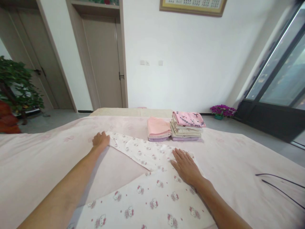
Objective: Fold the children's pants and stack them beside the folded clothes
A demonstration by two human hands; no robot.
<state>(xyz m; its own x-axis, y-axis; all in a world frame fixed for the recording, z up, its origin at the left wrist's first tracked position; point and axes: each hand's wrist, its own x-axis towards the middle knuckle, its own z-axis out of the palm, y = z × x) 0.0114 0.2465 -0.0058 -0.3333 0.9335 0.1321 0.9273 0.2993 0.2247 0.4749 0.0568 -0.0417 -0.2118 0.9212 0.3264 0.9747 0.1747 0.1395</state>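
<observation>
White pajama pants (152, 190) with a pink-and-grey cartoon cat print lie spread on the pink bedspread, their two legs parting in a V that opens to the left. At the end of the far leg, my left hand (101, 140) has its fingers curled closed on the cuff. My right hand (187, 165) rests palm down on the wider right part of the pants, fingers stretched out and nearly together. The near leg runs toward the bottom edge of the view, where it is cut off.
Beyond the pants stand two folded stacks, a peach-topped one (159, 128) and a taller one with a pink printed top piece (188, 122). Glasses temples (281, 179) show at right on the pink bedspread (228, 159). Purple flowers (222, 110) and a leafy plant (16, 82) stand farther off.
</observation>
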